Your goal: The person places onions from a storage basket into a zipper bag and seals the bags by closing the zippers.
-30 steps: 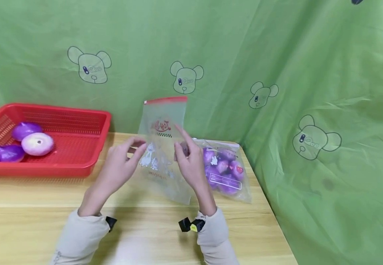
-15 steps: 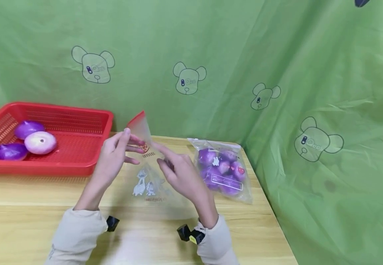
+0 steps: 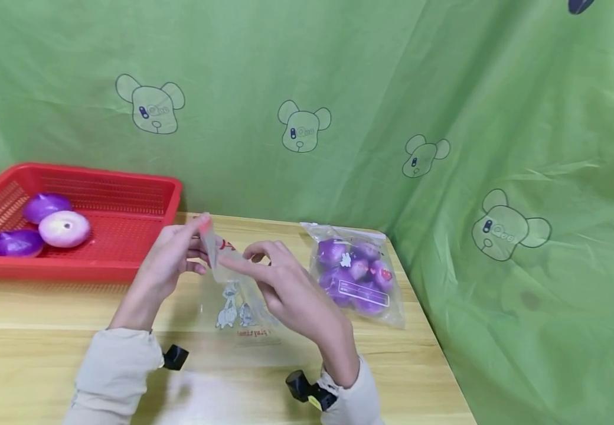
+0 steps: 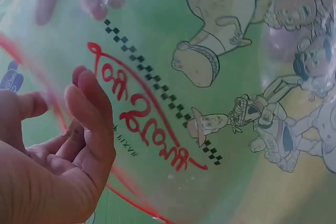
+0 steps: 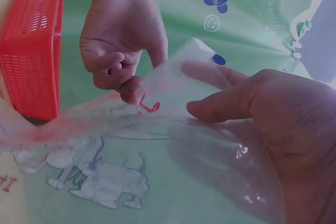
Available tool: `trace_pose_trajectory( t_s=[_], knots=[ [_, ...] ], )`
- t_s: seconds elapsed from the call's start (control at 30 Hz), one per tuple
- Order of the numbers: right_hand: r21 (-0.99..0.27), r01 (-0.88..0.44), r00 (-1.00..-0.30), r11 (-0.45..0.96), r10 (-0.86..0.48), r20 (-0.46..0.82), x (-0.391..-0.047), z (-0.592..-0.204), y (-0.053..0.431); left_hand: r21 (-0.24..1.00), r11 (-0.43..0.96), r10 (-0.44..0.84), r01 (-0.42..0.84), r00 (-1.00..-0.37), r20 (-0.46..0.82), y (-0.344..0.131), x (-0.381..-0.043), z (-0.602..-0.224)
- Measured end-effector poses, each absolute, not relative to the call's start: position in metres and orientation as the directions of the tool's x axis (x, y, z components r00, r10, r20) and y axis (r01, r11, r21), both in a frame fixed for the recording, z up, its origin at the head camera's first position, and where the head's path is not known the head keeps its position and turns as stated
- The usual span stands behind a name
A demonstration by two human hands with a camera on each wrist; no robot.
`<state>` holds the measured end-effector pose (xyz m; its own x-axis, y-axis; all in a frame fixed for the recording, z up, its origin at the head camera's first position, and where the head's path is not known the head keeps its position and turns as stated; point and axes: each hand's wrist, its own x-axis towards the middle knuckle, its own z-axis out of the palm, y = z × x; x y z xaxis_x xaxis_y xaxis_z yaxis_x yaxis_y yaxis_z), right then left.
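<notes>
A clear zip bag (image 3: 240, 307) with a red seal strip and cartoon prints stands tilted over the wooden table, its lower part near the tabletop. My left hand (image 3: 171, 257) holds the red-edged mouth of the bag between thumb and curled fingers. My right hand (image 3: 293, 289) is at the other side of the mouth. In the right wrist view its index finger (image 5: 207, 73) shows through the film and its thumb (image 5: 212, 107) lies on the near side, with the plastic between them. Film partly covers the left fingertips in the head view.
At the left, a red plastic basket (image 3: 126, 271) holds purple onions (image 3: 64, 229). A second clear zip bag (image 3: 394, 310), filled with several purple onions, lies on the table (image 3: 408, 378) to the right. Green printed cloth (image 3: 360, 88) hangs behind and along the right edge.
The bag's upright top has tipped down and left, and its mouth has folded toward my left hand. My right hand has moved left across the mouth; my left fingers have come onto the edge.
</notes>
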<state>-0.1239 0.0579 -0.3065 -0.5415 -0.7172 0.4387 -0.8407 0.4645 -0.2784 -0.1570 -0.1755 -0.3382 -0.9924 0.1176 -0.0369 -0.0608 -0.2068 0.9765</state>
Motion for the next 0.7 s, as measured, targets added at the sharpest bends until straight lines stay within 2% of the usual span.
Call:
trace_pose_trajectory(
  t_s=[0.23,0.37,0.53,0.6,0.7],
  knots=[
    [-0.271,-0.827,-0.562,0.493,-0.728,0.393,-0.119,-0.302,0.063,0.953,-0.295,0.131,-0.066,-0.991,-0.028,-0.178,-0.153,-0.334],
    [-0.285,-0.803,-0.594,0.523,-0.739,0.319,-0.120,-0.300,0.068,0.977,-0.214,0.092,-0.009,-0.996,0.011,-0.176,-0.150,-0.332],
    [-0.396,-0.707,-0.682,0.586,-0.714,0.160,-0.122,-0.299,0.080,0.986,-0.099,0.049,0.131,-0.989,0.137,-0.165,-0.146,-0.331],
    [-0.454,-0.672,-0.716,0.584,-0.670,0.197,-0.122,-0.297,0.084,0.977,-0.055,0.057,0.206,-0.976,0.209,-0.158,-0.143,-0.330],
    [-0.516,-0.668,-0.735,0.536,-0.582,0.347,-0.124,-0.295,0.084,0.952,0.015,0.110,0.305,-0.947,0.301,-0.146,-0.137,-0.328]
  ],
)
